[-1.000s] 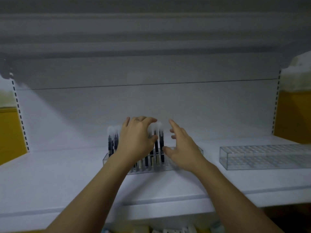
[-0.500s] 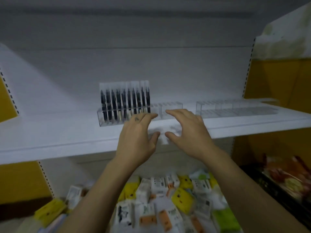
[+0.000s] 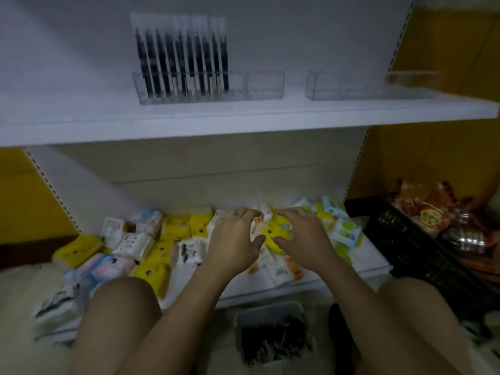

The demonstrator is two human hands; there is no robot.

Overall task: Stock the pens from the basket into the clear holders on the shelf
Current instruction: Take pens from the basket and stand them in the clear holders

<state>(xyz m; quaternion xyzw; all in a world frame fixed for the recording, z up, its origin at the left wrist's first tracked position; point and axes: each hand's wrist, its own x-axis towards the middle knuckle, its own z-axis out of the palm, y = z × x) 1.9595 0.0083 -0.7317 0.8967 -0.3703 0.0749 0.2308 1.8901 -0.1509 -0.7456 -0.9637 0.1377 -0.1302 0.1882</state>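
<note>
On the shelf [image 3: 81,117] stand two clear holders [image 3: 265,86].

Clear plastic on matt white
Holder [image 3: 265,85] at twelve o'clock: smooth transparent plastic; shelf [image 3: 243,120] beneath: matt white; packets [image 3: 173,228] at nine o'clock: soft printed film; crate [image 3: 392,231] at three o'clock: black plastic mesh.

Dim shop corner, white shelving [image 3: 243,125].
Yellow wall [image 3: 446,63] at two o'clock; black crate [image 3: 400,239] at four; wrapped packets [image 3: 173,228] at centre.
</note>
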